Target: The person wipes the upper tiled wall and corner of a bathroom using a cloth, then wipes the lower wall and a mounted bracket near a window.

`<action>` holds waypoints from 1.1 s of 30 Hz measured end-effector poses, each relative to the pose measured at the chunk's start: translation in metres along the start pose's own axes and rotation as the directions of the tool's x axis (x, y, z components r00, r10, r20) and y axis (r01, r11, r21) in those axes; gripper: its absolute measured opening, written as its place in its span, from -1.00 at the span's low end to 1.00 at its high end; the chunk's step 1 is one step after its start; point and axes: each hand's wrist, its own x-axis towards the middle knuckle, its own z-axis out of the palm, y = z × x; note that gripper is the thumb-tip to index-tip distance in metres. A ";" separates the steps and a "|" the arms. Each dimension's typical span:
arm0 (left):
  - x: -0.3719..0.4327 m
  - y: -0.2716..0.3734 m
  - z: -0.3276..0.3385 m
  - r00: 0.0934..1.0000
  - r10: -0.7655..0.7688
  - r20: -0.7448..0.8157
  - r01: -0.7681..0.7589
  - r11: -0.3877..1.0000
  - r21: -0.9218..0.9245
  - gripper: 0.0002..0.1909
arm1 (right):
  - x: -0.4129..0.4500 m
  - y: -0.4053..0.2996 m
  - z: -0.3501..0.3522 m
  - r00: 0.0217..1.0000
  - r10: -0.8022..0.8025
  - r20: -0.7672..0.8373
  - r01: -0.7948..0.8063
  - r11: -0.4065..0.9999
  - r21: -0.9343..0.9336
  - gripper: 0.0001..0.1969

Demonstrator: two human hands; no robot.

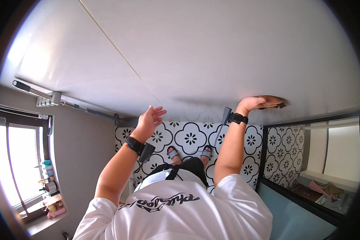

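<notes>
My right hand [250, 105] is pressed flat-on to the glossy pale wall [216, 54] in front of me. Between its fingers and the wall is a brown piece [273, 101] that looks like a folded cloth; its far part is dark and hard to make out. My left hand [150, 123] hangs in the air before the lower wall, fingers slightly spread, with nothing in it. Each wrist bears a black strap with a small dark grey device.
At left, a holder [56, 98] carries a metal pole [39, 91]. Several bottles [49, 186] line the window ledge. A black-framed glass panel [288, 207] stands at right. Patterned tiles [190, 138] lie under my sandals [206, 152].
</notes>
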 end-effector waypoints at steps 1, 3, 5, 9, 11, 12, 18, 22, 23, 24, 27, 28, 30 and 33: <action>-0.004 0.002 0.001 1.000 -0.001 -0.023 0.001 1.000 0.001 -0.48 | -0.002 -0.010 0.006 0.998 -0.067 0.012 0.067 0.997 0.041 -0.24; -0.003 0.000 0.008 1.000 -0.011 -0.008 0.011 1.000 -0.016 -0.49 | -0.037 -0.039 0.018 0.965 -0.249 0.078 0.251 0.968 -0.026 -0.25; -0.004 0.003 0.018 0.999 -0.024 0.022 0.025 0.999 -0.027 -0.53 | -0.086 -0.049 0.030 0.778 -0.594 0.205 0.610 0.792 -0.017 -0.31; -0.002 0.001 0.029 0.995 0.093 0.033 -0.092 0.994 -0.055 -0.60 | -0.172 -0.038 0.041 0.154 -0.830 0.536 0.953 0.267 0.140 -0.47; -0.009 0.003 0.042 0.985 0.173 0.015 -0.173 0.985 -0.020 -0.65 | -0.173 -0.040 0.038 0.068 -0.849 0.525 0.961 0.196 0.193 -0.46; -0.005 0.001 0.043 0.980 0.201 0.016 -0.200 0.980 -0.022 -0.66 | -0.170 -0.047 0.034 -0.033 -0.809 0.587 0.943 0.169 0.285 -0.47; 0.027 0.010 0.080 0.959 0.282 0.014 -0.270 0.931 -0.244 -0.47 | -0.130 -0.053 0.016 -0.417 -0.378 0.826 0.396 0.743 0.540 -0.29; 0.031 0.030 0.115 0.981 -0.006 -0.193 -0.070 0.920 -0.386 -0.39 | -0.097 -0.101 0.008 -0.320 -0.739 0.593 0.441 0.438 0.783 -0.19; 0.041 0.035 0.116 0.985 -0.074 -0.158 -0.023 0.842 -0.538 -0.43 | -0.095 -0.107 0.002 -0.323 -0.690 0.648 0.368 0.539 0.757 -0.19; 0.079 0.026 0.103 0.990 0.047 -0.132 -0.123 0.748 -0.652 -0.46 | -0.098 -0.121 -0.003 -0.338 -0.710 0.618 0.338 0.521 0.784 -0.19; 0.101 0.054 0.074 0.870 -0.018 -0.493 -0.368 0.640 -0.674 -0.49 | -0.083 -0.115 -0.030 -0.231 -0.701 0.675 0.356 0.585 0.729 -0.27; 0.096 0.072 0.068 0.777 -0.035 -0.629 -0.446 0.675 -0.588 -0.47 | -0.074 -0.107 -0.041 -0.252 -0.591 0.766 0.354 0.681 0.641 -0.37; 0.086 0.097 0.041 0.440 0.097 -0.893 -0.562 0.805 -0.189 -0.36 | -0.067 -0.093 -0.053 -0.177 -0.489 0.854 0.348 0.781 0.519 -0.58; 0.091 0.107 0.009 0.042 0.362 -0.931 -0.390 0.864 0.319 -0.17 | -0.052 -0.070 -0.065 -0.122 -0.342 0.932 0.345 0.866 0.363 -0.67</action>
